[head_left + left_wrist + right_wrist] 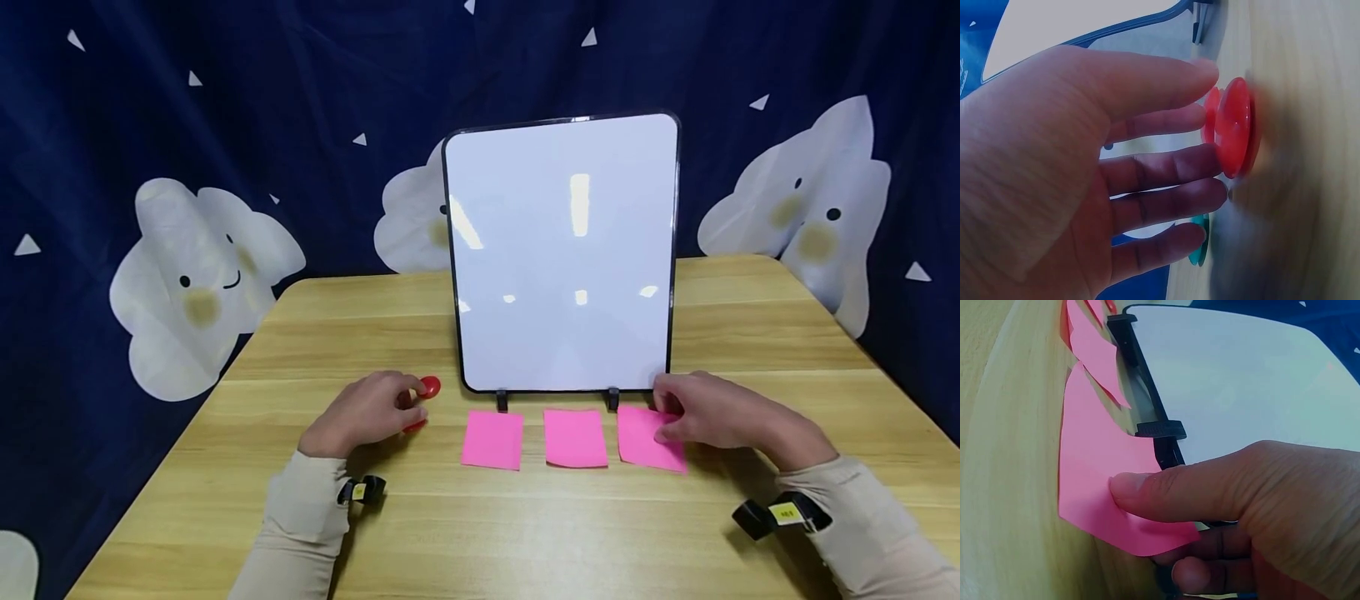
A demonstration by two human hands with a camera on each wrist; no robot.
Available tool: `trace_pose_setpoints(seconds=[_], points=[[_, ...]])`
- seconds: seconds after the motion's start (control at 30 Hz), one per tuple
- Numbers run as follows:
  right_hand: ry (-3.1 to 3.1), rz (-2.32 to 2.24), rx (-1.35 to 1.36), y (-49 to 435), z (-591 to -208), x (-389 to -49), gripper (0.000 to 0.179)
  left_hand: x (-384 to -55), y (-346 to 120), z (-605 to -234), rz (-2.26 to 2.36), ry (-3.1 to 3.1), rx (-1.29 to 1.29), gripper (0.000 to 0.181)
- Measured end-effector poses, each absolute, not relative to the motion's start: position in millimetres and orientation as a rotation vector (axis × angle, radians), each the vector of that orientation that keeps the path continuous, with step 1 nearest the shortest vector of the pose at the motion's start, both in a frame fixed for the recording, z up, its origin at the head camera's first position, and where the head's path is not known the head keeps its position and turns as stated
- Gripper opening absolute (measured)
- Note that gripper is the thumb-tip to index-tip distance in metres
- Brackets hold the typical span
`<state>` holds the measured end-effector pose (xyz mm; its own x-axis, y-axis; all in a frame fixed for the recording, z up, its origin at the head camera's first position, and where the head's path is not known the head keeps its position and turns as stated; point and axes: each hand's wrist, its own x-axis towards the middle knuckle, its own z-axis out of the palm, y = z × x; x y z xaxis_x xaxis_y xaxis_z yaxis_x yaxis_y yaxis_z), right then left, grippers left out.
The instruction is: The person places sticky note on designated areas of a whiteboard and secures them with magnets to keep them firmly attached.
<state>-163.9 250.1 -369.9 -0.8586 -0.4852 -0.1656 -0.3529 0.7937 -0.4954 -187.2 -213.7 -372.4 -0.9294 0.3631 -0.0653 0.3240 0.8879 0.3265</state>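
Sleeves of pale beige cloth [300, 525] stretch over the side of the table nearest me, a small black wrist device [363, 491] strapped at each cuff. They lie above a tabletop of yellowish wood grain [555, 533].

The person's two hands are well apart. The left hand [366, 410] has its fingers loosely extended and spread, their tips at a glossy red round disc [431, 387], while a second red disc [414, 427] shows by the thumb. A green round disc [1198, 253] sits close to the little finger. The right hand [708, 410] grips the rightmost bright pink square paper note [637, 442], thumb laid on its face and fingers curled at its right edge.

That note ends a row of three on the wood; beside it are the middle pink note [575, 438] and the left pink note [492, 440].

Just behind the row, a white glossy board with a thin black frame [562, 267] stands upright on two black feet [502, 400], lamplight glaring off it. Farthest away hangs a dark blue curtain [322, 167] printed with white clouds [172, 250] and little triangles.
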Motion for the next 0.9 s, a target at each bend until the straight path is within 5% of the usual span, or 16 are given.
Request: trace_pose_setpoints(seconds=[0.9], points=[[2.729,-0.827,-0.726,260.1,-367.7,-167.2,0.020,-186.3,-216.2,-373.0,0.489,2.892,0.556,0.041]])
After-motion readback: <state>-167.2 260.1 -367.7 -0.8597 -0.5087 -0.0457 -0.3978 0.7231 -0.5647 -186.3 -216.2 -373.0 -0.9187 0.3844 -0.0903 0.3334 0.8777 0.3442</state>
